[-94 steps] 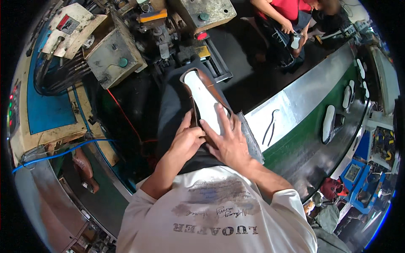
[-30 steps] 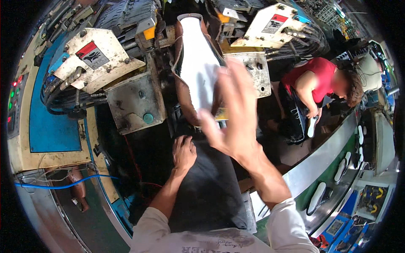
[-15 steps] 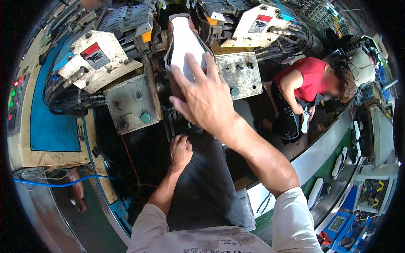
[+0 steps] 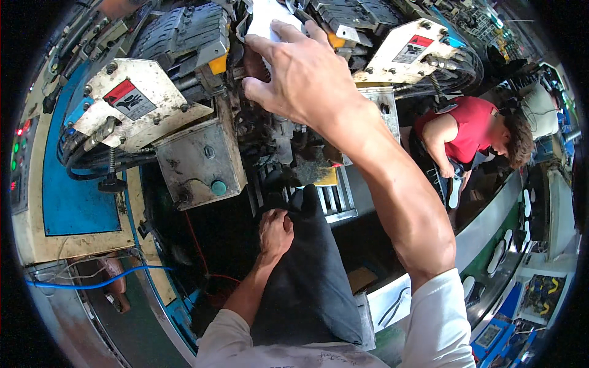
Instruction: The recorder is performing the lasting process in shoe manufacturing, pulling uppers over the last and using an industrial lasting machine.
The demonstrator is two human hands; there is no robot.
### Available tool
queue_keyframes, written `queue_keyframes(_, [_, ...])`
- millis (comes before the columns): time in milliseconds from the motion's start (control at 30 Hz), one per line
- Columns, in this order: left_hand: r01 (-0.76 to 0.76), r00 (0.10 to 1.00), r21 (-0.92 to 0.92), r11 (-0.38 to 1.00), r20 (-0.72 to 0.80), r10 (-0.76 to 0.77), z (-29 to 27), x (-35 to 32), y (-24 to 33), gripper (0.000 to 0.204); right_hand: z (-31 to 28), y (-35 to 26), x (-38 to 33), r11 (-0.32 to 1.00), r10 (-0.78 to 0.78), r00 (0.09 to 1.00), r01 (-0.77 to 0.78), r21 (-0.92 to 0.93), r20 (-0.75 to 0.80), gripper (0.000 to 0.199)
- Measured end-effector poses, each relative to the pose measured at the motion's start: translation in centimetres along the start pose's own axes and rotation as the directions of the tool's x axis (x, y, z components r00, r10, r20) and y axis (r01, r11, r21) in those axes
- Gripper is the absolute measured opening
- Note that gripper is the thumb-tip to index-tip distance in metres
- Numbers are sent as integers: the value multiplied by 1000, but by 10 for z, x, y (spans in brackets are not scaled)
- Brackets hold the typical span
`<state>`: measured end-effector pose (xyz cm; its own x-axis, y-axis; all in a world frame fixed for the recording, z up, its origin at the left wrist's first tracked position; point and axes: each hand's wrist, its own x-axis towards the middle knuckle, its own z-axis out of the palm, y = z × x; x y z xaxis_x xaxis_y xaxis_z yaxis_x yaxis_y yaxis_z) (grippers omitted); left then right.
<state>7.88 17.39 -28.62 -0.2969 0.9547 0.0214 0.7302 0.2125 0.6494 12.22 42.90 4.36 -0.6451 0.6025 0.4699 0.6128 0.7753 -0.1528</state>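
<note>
Pressing a white-soled shoe (image 4: 265, 15) into the clamps at the top of the grey machine (image 4: 202, 153), with the right hand (image 4: 300, 73) spread wide over it, fingers splayed and bearing on the sole and upper rather than curled round them. Seated between the machine's jaws, judging by its position, yet not let go; clamping and the release of the hand apparently left to do. Resting on the knee, the left hand (image 4: 276, 232), fingers loosely curled, holding nothing, at the front edge of the machine's slatted plate (image 4: 331, 202). Lying on the green conveyor (image 4: 518, 236) at the right, several white soles (image 4: 496, 259); bending over its far edge, a person in a red shirt (image 4: 469, 132). No bins or trays with visible contents.
</note>
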Motion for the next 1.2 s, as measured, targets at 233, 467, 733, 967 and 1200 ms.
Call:
queue_keyframes(233, [-33,999,38,999,12,32,5,2,-2,24,-23,-20,22,998,67,986,-66,-10,151,49])
queue_keyframes(467, [-102,995,58,993,-9,103,7,-3,-12,23,-35,-35,36,986,158,967,-143,-92,199,51])
queue_keyframes(733, [-16,1000,33,999,21,15,-1,-11,-4,26,15,-39,-186,926,88,967,9,376,-239,68])
queue_keyframes(967, [-263,965,104,959,53,258,14,-5,-3,25,-36,-96,-729,348,933,343,-937,24,-108,45])
queue_keyframes(1200, [-213,964,63,975,175,200,8,17,-56,36,-190,-237,-1055,-784,616,-740,-608,-124,-271,67])
